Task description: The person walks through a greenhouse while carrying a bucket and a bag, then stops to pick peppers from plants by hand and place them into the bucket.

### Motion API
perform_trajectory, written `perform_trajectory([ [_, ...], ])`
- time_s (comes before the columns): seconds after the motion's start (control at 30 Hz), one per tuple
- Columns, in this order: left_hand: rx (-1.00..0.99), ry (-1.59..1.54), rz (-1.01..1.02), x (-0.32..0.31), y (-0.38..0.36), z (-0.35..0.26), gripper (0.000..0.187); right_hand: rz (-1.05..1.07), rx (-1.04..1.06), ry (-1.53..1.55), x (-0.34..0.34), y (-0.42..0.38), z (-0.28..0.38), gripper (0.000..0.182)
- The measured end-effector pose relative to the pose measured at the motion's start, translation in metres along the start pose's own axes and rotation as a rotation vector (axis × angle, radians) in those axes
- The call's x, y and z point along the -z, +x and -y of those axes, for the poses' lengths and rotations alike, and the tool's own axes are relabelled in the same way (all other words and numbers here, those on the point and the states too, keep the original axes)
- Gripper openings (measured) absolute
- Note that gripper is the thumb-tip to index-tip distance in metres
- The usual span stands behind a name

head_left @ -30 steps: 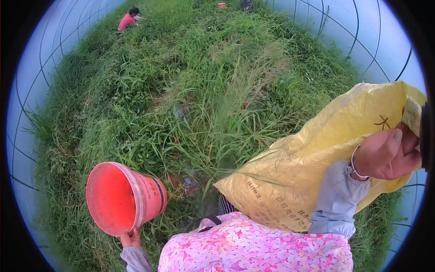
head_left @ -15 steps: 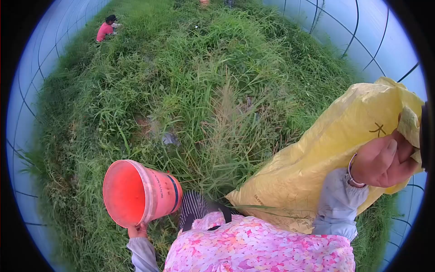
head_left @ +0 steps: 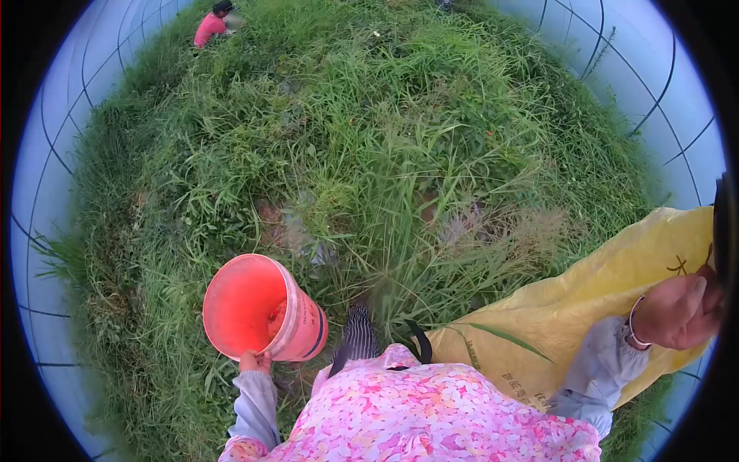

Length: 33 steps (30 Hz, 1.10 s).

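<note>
A red-orange bucket hangs tilted at the lower left, its mouth turned toward the upper left. My left hand grips its near rim, fingers closed. Something small and reddish lies inside the bucket against its wall; I cannot make out its kind. On the right, a large yellow woven sack with dark printing slants down beside my body. My right hand, with a bangle at the wrist, is closed on the sack's upper edge. The far side of that grip is cut off by the dark frame edge.
Tall grass and weeds cover the ground ahead, with small patches of bare soil. Another person in a pink top crouches at the far upper left. Pale sheeting walls with dark ribs curve up both sides.
My view has shifted, and the bucket sits further right in it. The sack has come lower and further right with my right hand. Reddish contents now show inside the bucket.
</note>
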State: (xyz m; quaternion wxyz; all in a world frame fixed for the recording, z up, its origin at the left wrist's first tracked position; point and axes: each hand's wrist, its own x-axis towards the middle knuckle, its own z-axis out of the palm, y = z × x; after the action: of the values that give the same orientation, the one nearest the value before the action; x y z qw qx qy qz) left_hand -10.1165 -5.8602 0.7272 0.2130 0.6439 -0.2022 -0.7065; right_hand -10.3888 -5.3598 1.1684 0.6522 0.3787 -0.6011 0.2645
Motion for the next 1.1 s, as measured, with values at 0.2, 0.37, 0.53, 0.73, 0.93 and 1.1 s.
perform_trajectory([
  [0.2, 0.144, 0.07, -0.057, -0.051, 0.03, -0.057, 0.02, -0.101, -0.208, -0.007, -0.186, -0.002, -0.015, 0.04],
  [0.37, 0.149, 0.084, -0.075, -0.099, 0.044, -0.097, 0.02, 0.143, 0.204, -0.08, -0.228, 0.035, -0.071, 0.059],
  [0.53, 0.036, 0.072, 0.036, -0.175, 0.039, -0.131, 0.02, 0.085, 0.208, 0.015, -0.278, 0.06, -0.087, 0.057],
  [0.73, -0.075, 0.027, 0.116, -0.255, 0.055, -0.176, 0.024, -0.242, -0.096, -0.039, -0.34, 0.017, -0.114, 0.037],
  [0.93, -0.063, 0.065, 0.096, -0.351, 0.118, -0.192, 0.024, -0.252, -0.431, 0.185, -0.377, -0.053, -0.186, 0.034],
  [1.1, -0.059, 0.204, -0.003, -0.453, 0.161, -0.202, 0.026, -0.158, -0.503, 0.127, -0.424, -0.091, -0.241, 0.034],
])
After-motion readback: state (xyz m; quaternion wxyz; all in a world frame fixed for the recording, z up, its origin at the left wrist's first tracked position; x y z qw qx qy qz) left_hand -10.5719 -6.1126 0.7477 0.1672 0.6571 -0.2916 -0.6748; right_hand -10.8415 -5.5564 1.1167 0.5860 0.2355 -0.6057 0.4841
